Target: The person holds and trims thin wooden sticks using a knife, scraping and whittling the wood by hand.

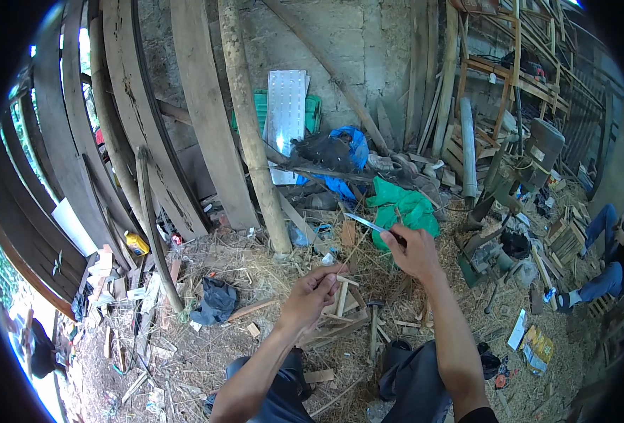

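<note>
My right hand (416, 252) is closed around the handle of a knife (365, 223), whose bright blade points up and to the left. Lower and to the left, my left hand (310, 297) pinches a thin strip, apparently wood or bamboo, (355, 249) that slants up toward the knife. The blade and the strip look apart. Beneath my hands, a small construction of light wooden pieces (341, 302) lies on the straw-covered ground. Beside it stands what looks like a hammer (375, 304), between my legs.
Behind my hands lie a green plastic bag (404, 204) and blue sheeting (354, 146). A bamboo pole (250, 134) and tall planks (210, 106) lean at the left. A black bag (215, 302) rests on the ground. Another person (608, 275) sits at the right edge, near a vise-like machine (513, 190).
</note>
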Available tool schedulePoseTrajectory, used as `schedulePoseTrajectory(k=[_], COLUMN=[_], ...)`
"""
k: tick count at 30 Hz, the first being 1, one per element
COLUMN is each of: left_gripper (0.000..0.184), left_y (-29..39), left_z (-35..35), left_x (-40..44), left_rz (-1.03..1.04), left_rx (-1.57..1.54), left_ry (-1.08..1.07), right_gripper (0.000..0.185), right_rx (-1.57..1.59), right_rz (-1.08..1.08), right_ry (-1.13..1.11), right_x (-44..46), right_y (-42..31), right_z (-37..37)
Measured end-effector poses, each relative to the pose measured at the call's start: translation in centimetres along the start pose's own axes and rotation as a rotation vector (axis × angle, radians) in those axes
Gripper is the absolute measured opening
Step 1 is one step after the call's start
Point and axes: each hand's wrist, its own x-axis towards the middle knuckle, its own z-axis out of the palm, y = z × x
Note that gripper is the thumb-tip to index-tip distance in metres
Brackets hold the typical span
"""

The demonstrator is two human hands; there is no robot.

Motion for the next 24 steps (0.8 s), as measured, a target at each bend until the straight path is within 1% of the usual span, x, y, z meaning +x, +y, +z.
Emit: schedulePoseTrajectory(k=[1,3,7,9,10,12,13,15,18,20,22,24], left_gripper=[0.029,0.029,0.029,0.03,0.03,0.031,0.031,0.031,0.029,0.029,0.029,0.029], left_y=[0.1,0.9,1.4,1.3,1.4,1.7,1.6,1.2,1.2,1.4,1.6,1.4], left_z=[0.0,0.2,0.5,0.3,0.4,0.7,0.7,0.6,0.1,0.2,0.3,0.2], left_x=[-0.1,-0.3,-0.7,-0.6,-0.6,-0.6,-0.4,-0.2,-0.2,-0.3,-0.2,-0.3], left_rz=[0.002,-0.059,-0.048,-0.084,-0.081,-0.109,-0.106,-0.126,-0.116,-0.092,-0.055,-0.059], left_rx=[-0.003,-0.05,-0.003,-0.045,-0.042,-0.094,-0.097,-0.202,-0.254,-0.235,-0.215,-0.171], left_ry=[0.001,0.003,0.038,0.002,0.0,0.008,0.009,0.028,-0.023,-0.018,-0.019,0.043], right_gripper=[0.03,0.032,0.034,0.034,0.034,0.031,0.031,0.027,0.024,0.023,0.024,0.024], right_rx=[-0.002,0.05,0.009,0.019,0.02,0.13,0.129,0.184,0.204,0.154,0.17,0.171], right_rz=[-0.002,-0.06,-0.033,0.121,0.12,0.012,0.01,-0.286,-0.323,-0.29,-0.294,-0.326], right_ry=[-0.002,0.034,0.053,0.041,0.046,0.001,0.0,-0.048,-0.051,-0.095,0.004,-0.016], right_x=[-0.1,-0.3,-0.1,0.4,0.2,-0.7,-1.1,-2.0,-1.9,-1.6,-1.4,-1.7], right_y=[-0.1,-0.4,0.9,1.1,0.7,-1.1,-2.1,-4.1,-4.7,-4.4,-4.2,-4.9], right_z=[0.1,0.5,-0.2,-0.7,-0.8,-0.8,-0.3,0.8,1.1,0.8,1.2,1.5])
